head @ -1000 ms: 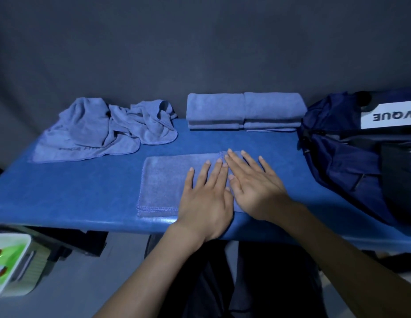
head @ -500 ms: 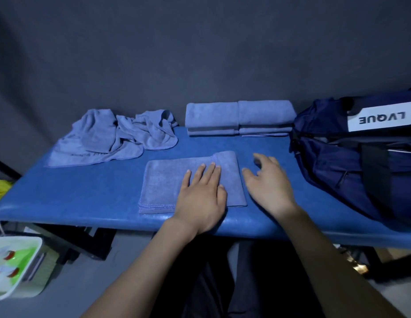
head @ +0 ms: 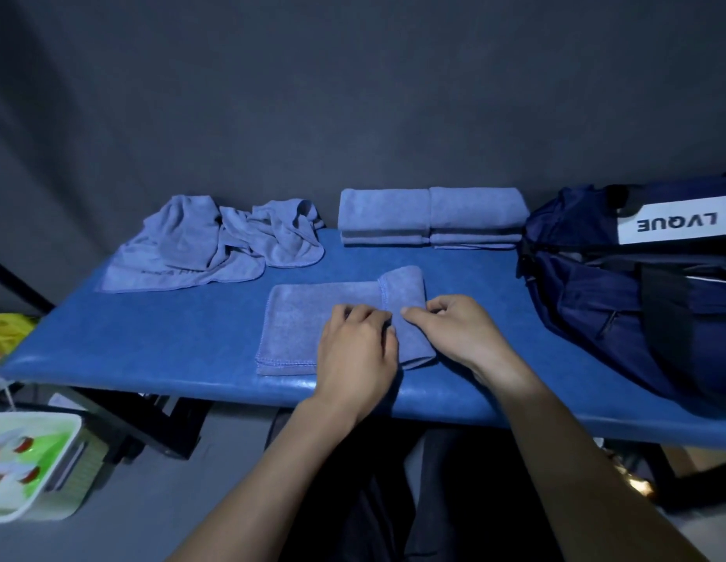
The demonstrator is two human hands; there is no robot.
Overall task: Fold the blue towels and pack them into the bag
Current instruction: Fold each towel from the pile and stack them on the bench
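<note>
Two hands at the half-folded towel (head: 333, 318) near the front edge of the blue counter (head: 170, 342): left hand (head: 355, 350) with fingers curled, pinching the cloth beside the turned-over right flap; right hand (head: 458, 330) gripping that flap. Behind, two stacks of folded towels (head: 430, 215), side by side and touching. Far left, a crumpled pile of towels (head: 215, 241). Right, the navy bag (head: 636, 294).

I am curling my left hand (head: 355, 346) knuckles-up, while my right hand (head: 454, 332) is pinching just beside it.
</note>
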